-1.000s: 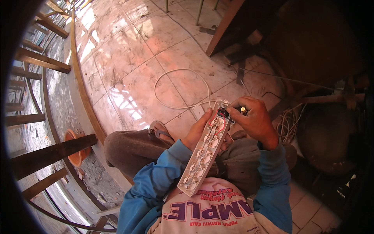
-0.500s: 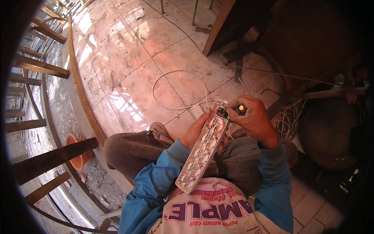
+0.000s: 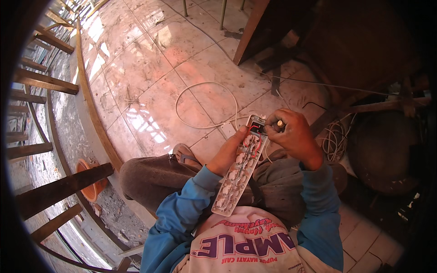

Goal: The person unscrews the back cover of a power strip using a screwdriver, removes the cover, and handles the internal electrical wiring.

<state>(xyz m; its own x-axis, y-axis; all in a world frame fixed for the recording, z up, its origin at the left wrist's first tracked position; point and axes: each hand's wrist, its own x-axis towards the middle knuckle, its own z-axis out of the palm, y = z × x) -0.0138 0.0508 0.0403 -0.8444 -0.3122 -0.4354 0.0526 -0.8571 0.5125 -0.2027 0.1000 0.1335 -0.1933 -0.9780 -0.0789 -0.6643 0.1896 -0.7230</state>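
My left hand (image 3: 225, 154) is closed round the side of an opened white power strip (image 3: 234, 179). Its inside faces up, showing metal contacts, red wires (image 3: 260, 144) and a black switch block (image 3: 257, 128) near the far end. My right hand (image 3: 291, 134) is closed on a small tool with a round, brass-coloured end (image 3: 279, 123) and is held against the strip by the switch block. Its fingers hide the tool's tip, so I cannot tell its exact kind. A white cable (image 3: 207, 83) runs from the strip's far end and loops on the floor.
Wooden railing posts (image 3: 63, 182) line the left side, with an orange clay pot (image 3: 84, 182) behind them. Coiled cable (image 3: 334, 141) lies at right beside a dark round object (image 3: 382, 154). Wooden furniture (image 3: 250, 36) stands at the far right on the tiled floor (image 3: 150, 77).
The power strip has turned slightly in my left hand, its near end shifting up and left. My right hand stays by the switch block with the tool.
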